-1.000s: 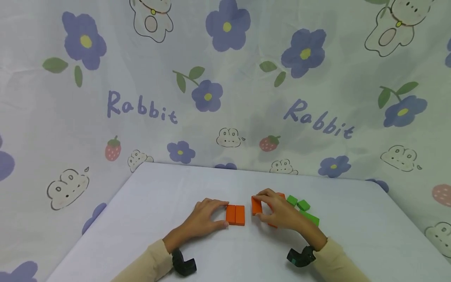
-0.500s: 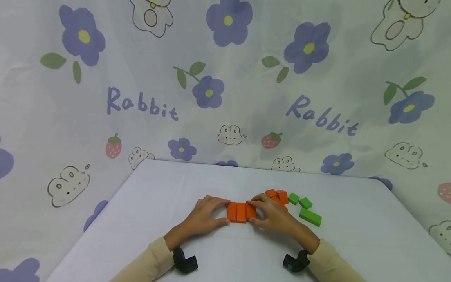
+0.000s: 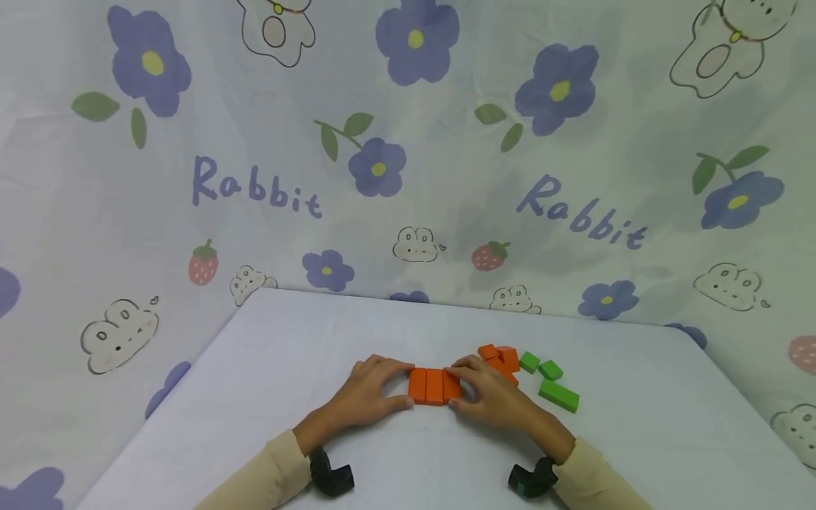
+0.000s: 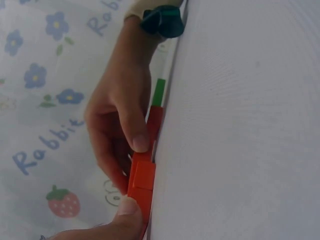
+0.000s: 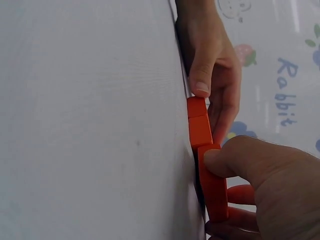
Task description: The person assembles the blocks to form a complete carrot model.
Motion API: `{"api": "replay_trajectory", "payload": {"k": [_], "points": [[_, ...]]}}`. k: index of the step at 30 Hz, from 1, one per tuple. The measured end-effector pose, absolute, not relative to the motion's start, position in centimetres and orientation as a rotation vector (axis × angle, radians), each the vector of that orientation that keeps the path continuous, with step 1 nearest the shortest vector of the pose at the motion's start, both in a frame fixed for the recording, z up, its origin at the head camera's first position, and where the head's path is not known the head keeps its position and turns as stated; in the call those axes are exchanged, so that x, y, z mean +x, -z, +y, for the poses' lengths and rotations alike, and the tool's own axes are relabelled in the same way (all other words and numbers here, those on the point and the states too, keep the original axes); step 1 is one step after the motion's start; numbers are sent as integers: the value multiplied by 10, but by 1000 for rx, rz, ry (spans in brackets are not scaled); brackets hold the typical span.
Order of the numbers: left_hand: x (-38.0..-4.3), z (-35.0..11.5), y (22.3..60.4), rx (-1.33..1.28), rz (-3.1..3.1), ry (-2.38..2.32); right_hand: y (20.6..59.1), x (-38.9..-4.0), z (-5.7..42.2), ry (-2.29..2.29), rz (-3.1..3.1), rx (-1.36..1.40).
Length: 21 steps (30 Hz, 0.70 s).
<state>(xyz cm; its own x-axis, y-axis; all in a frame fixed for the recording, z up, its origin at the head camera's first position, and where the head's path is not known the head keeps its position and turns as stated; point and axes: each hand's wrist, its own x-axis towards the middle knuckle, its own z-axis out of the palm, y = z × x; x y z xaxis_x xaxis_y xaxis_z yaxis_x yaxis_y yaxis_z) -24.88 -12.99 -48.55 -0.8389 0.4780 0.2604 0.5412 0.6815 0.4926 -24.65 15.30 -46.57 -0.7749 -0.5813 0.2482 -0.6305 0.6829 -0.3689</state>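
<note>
Across an orange row [image 3: 434, 387], the left hand [image 3: 368, 392] pinches the left block [image 3: 417, 386], the right hand [image 3: 494, 392] the right block [image 3: 451, 387], seemingly for alignment.

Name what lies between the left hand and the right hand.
In the head view, three orange blocks sit side by side between the left hand and the right hand.

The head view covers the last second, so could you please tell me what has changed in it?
The right hand has carried its orange block leftward to the right end of the two-block orange row, with that block still in its grip. More of the orange pile now shows. The left hand stays at the row's left end; the three green blocks lie as before.
</note>
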Motion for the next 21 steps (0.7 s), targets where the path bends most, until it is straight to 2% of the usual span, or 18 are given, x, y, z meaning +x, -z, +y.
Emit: {"api": "replay_trajectory", "payload": {"k": [21], "points": [[-248, -129, 483, -848, -2780, 881, 467, -247, 156, -654, -2819, 999]]}}
